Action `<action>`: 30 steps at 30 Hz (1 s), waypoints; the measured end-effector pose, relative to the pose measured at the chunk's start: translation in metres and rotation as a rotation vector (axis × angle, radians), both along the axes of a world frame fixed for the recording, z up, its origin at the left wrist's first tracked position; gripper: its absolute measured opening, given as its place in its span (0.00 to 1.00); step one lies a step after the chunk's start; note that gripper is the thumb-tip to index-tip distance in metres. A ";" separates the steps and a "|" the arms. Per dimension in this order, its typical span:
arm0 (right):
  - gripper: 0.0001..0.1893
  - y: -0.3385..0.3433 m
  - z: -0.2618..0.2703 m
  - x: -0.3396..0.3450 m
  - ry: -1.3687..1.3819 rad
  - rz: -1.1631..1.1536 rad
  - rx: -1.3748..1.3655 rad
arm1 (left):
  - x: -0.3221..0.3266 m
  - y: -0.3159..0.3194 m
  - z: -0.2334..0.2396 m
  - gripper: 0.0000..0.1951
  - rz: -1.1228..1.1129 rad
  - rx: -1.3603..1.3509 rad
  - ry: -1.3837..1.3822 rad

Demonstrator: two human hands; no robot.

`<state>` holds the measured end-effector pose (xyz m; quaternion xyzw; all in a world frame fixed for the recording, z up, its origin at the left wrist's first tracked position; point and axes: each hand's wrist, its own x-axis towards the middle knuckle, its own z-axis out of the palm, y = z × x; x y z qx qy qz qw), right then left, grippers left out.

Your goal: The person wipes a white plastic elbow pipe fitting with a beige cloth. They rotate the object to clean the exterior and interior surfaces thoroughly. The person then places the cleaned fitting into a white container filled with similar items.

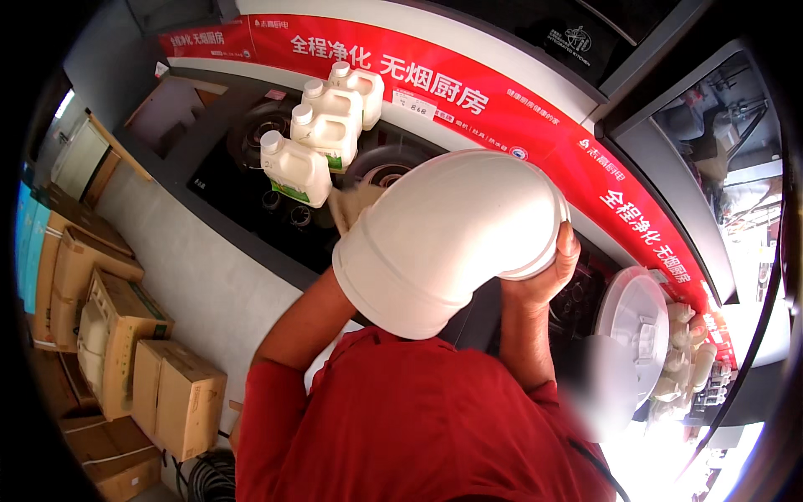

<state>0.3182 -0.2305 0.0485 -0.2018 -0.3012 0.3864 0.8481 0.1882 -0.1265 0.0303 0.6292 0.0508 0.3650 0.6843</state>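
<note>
A large white plastic pipe elbow is held up in front of my chest, above the counter's edge. My right hand grips its right-hand end, with the fingers over the collar and the palm beneath. My left forearm passes behind the wide lower-left end of the elbow, which hides my left hand. Beige cloth-like material shows at the elbow's left edge; what holds it is hidden. Just left of that stands a white plastic jug with a green label.
Several more white jugs stand on a black gas hob set into the dark counter. A red printed banner runs along the wall behind. Cardboard boxes are stacked at left. A large whitish round lid stands at right.
</note>
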 end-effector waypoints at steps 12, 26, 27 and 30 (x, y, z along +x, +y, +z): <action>0.29 -0.017 -0.016 0.009 -0.229 -0.362 -0.225 | -0.022 0.054 -0.031 0.17 0.303 0.184 0.193; 0.21 -0.028 0.003 -0.025 -0.626 -0.168 -0.244 | -0.013 0.020 0.078 0.10 0.446 0.787 -0.070; 0.19 -0.029 0.004 -0.025 -0.672 -0.167 -0.224 | -0.015 0.018 0.078 0.11 0.421 0.871 -0.023; 0.17 -0.026 0.006 -0.029 -0.735 -0.202 -0.169 | -0.016 0.009 0.080 0.12 0.464 1.079 -0.065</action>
